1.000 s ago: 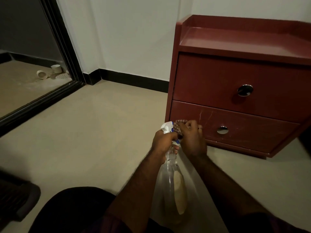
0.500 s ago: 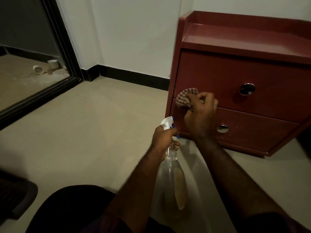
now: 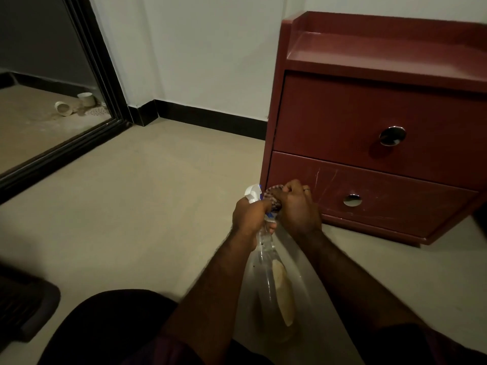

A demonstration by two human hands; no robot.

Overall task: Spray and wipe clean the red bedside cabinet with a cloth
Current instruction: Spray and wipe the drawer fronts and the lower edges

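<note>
Clear spray bottle [image 3: 274, 283] slants up from the lap. Left hand [image 3: 249, 214] grips it, fingers curled round the neck just under the white trigger head [image 3: 252, 194]. Right hand [image 3: 297, 206] sits against those fingers on their right, fingers closed on a bunched checked cloth [image 3: 272, 198] held at the nozzle. Just beyond the right knuckles is the red bedside cabinet [image 3: 369, 114], with a scratched lower drawer [image 3: 395, 196]; contact with the cloth cannot be told. Lower round pull [image 3: 352, 200] lies right of the fingers, upper pull [image 3: 392, 135] above and farther. Black skirting [image 3: 210, 119] runs far beyond the left fingers.
</note>
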